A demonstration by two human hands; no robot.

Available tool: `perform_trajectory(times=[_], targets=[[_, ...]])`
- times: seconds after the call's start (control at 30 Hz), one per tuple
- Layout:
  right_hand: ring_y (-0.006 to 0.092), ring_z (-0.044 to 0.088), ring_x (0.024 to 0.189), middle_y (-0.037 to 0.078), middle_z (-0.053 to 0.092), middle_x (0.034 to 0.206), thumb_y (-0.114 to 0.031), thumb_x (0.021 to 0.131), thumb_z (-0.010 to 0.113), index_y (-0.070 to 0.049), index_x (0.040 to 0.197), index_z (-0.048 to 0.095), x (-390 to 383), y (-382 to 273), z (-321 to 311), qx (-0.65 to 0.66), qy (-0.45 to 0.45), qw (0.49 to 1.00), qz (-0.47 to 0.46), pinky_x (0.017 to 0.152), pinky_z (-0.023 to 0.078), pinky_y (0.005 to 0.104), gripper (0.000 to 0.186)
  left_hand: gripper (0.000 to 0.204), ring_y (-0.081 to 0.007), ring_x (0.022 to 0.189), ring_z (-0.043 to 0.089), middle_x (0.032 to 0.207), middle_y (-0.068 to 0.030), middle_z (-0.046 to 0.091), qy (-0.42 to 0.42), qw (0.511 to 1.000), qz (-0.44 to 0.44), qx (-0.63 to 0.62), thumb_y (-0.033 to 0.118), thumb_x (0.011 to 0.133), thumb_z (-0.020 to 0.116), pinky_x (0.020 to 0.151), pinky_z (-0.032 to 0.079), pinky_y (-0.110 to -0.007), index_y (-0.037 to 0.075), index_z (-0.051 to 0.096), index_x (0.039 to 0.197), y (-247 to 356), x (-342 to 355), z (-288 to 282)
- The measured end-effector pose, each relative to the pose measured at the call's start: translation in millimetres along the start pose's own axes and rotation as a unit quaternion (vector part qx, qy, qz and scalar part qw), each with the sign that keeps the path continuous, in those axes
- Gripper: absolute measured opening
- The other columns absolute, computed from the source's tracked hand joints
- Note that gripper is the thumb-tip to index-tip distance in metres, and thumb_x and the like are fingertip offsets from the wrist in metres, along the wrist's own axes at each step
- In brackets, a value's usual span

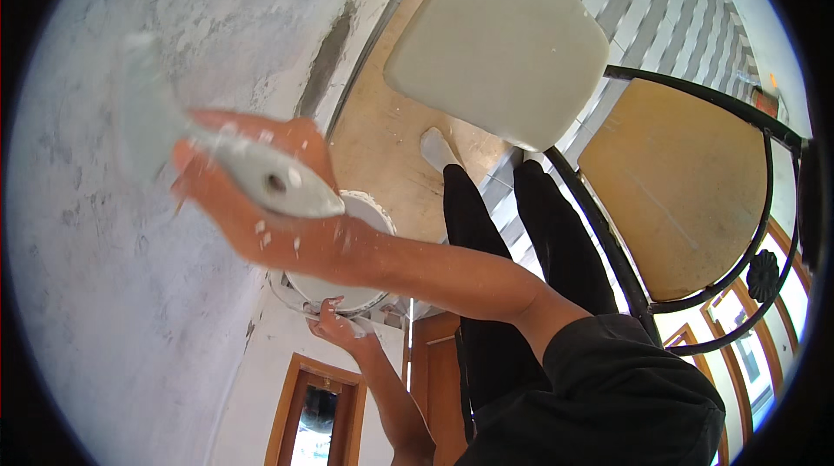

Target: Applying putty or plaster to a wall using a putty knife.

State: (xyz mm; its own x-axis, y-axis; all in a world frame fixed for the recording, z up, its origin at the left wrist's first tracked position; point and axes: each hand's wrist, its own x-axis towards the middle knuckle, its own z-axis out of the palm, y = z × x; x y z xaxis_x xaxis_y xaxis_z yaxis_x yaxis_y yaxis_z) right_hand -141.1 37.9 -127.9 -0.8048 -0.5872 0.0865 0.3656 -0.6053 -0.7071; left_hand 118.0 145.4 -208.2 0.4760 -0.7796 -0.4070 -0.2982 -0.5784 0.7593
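Note:
My right hand (269, 197), spotted with white flecks, is closed around the pale handle of a putty knife (278, 179). The wide blade is smeared by motion and lies over the grey-white wall; whether it touches the wall I cannot tell. Below the right forearm, my left hand (343, 327) grips the rim of a round white bucket (380, 212), thumb over the edge and white smears on the fingers. Part of the bucket hides behind my right wrist, and its pale contents show only in part.
The patchy wall (113, 240) fills the left side, with bare grey streaks near its edge. A pale seat (504, 40) stands ahead of my feet. A chair with black metal frame and tan seat (686, 188) is close on the right. A wood-framed opening (300, 379) shows low down.

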Motion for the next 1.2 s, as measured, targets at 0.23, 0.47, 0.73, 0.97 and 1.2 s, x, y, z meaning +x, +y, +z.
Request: perform_trajectory(times=[0.23, 0.47, 0.73, 0.97, 1.2], targets=[[0.0220, 0.065, 0.070, 0.017, 0.064, 0.084, -0.012, 0.091, 0.054, 0.004, 0.100, 0.059, -10.0, 116.2, -60.7, 0.127, 0.085, 0.979, 0.137, 0.062, 0.056, 0.0336, 0.019, 0.039, -0.0259, 0.081, 0.050, 0.096, -0.0125, 0.050, 0.045, 0.999, 0.003, -0.013, 0.001, 0.057, 0.054, 0.071, 0.047, -0.038, 0.000, 0.045, 0.094, 7.6, -4.9, 2.7], [0.0198, 0.063, 0.063, 0.016, 0.063, 0.077, -0.015, 0.086, 0.058, 0.010, 0.091, 0.057, 26.1, 166.1, -126.5, 0.012, 0.232, 0.945, 0.232, 0.058, 0.055, 0.0299, 0.025, 0.035, -0.0252, 0.082, 0.051, 0.096, -0.0119, 0.051, 0.045, 0.996, -0.045, -0.056, 0.000, 0.056, 0.054, 0.072, 0.046, -0.037, 0.000, 0.049, 0.091, 28.8, -21.3, 19.2], [0.0110, 0.057, 0.052, 0.007, 0.059, 0.059, -0.014, 0.085, 0.057, 0.004, 0.066, 0.057, 57.5, 63.4, -29.1, -0.067, 0.134, 0.973, 0.175, 0.050, 0.047, 0.0253, 0.027, 0.025, -0.0239, 0.085, 0.050, 0.093, -0.0108, 0.050, 0.017, 0.997, -0.024, -0.076, 0.001, 0.060, 0.055, 0.073, 0.044, -0.036, -0.001, 0.052, 0.084, 24.1, -20.6, 11.4], [0.0135, 0.060, 0.058, 0.011, 0.064, 0.073, -0.013, 0.088, 0.056, 0.007, 0.089, 0.060, 74.8, 4.5, -33.7, 0.051, 0.108, 0.990, 0.068, 0.052, 0.049, 0.0248, 0.020, 0.022, -0.0266, 0.105, 0.036, 0.103, -0.0142, 0.040, -0.007, 0.993, 0.073, 0.095, 0.005, 0.064, 0.059, 0.091, 0.033, -0.038, -0.004, 0.052, 0.084, 12.5, -28.7, 6.3], [0.0143, 0.062, 0.063, 0.012, 0.065, 0.078, -0.013, 0.089, 0.056, 0.007, 0.099, 0.059, 58.3, 51.9, -74.5, -0.016, 0.183, 0.972, 0.150, 0.052, 0.048, 0.0246, 0.022, 0.024, -0.0260, 0.104, 0.038, 0.102, -0.0135, 0.042, 0.048, 0.998, -0.018, -0.039, 0.005, 0.065, 0.059, 0.088, 0.036, -0.036, -0.003, 0.053, 0.086, 28.3, -31.9, 17.7]])
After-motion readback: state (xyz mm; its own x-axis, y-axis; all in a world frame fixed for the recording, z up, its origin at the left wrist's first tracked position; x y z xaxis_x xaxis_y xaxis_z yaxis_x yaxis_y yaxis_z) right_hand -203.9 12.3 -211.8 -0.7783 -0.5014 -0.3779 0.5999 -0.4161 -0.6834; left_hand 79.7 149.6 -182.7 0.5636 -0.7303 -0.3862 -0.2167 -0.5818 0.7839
